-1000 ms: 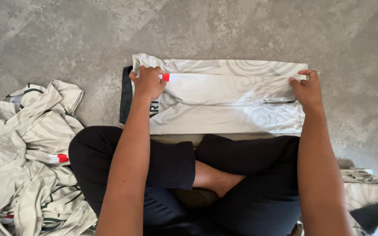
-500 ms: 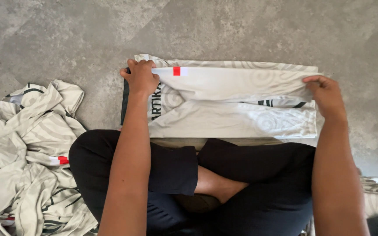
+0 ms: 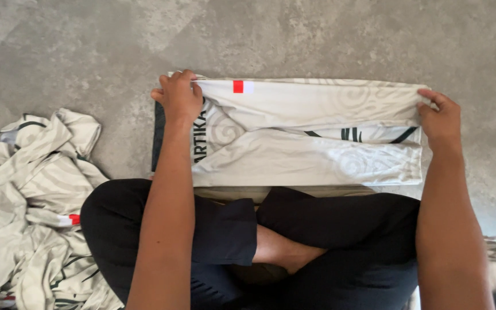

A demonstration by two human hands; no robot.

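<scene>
Left hand (image 3: 180,99): gripping the folded cream garment's (image 3: 311,143) far left corner.
Right hand (image 3: 440,121): pinching its far right edge.
Garment: lying flat on the grey floor (image 3: 317,34), before crossed legs.
Pile (image 3: 30,206): sitting crumpled at left.

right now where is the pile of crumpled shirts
In the head view, the pile of crumpled shirts lies on the floor at the person's left, beside the left knee.

Home: grey floor (image 3: 317,34), laundry pile (image 3: 24,201)
</scene>
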